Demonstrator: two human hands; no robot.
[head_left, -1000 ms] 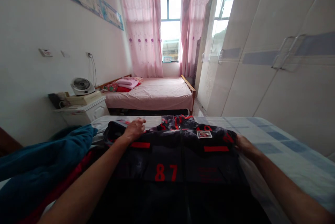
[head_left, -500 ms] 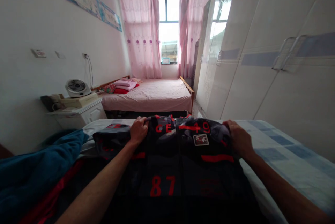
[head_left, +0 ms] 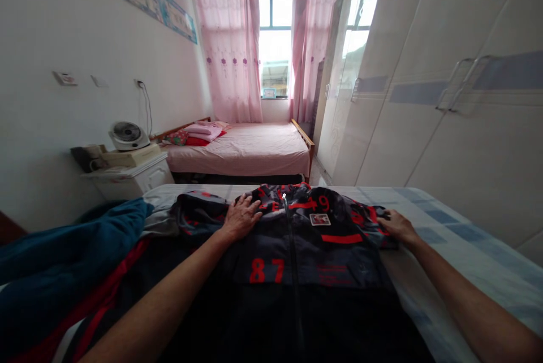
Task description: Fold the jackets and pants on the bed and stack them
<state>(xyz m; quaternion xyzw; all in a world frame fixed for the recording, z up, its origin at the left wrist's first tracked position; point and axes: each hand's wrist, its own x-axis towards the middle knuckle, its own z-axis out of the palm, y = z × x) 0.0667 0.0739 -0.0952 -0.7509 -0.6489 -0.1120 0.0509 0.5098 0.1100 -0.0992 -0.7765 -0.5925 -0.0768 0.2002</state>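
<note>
A dark zip-up jacket [head_left: 297, 261] with red lettering and the number 87 lies spread flat on the bed [head_left: 462, 261] in front of me. My left hand [head_left: 242, 217] rests flat on its left shoulder, fingers spread. My right hand [head_left: 395, 226] lies on the jacket's right shoulder edge by the sleeve, fingers extended. Neither hand grips the cloth. A small white patch sits on the jacket's chest near the zip.
A teal blanket [head_left: 63, 261] and a red-striped garment lie bunched at my left. A white nightstand [head_left: 127, 179] with a small fan stands by the left wall. A pink bed [head_left: 250, 154] lies beyond, and white wardrobes [head_left: 445, 97] line the right.
Both hands had gripped the jacket's shoulders and lifted them; now the jacket lies flat again and the hands have released it and rest open on top.
</note>
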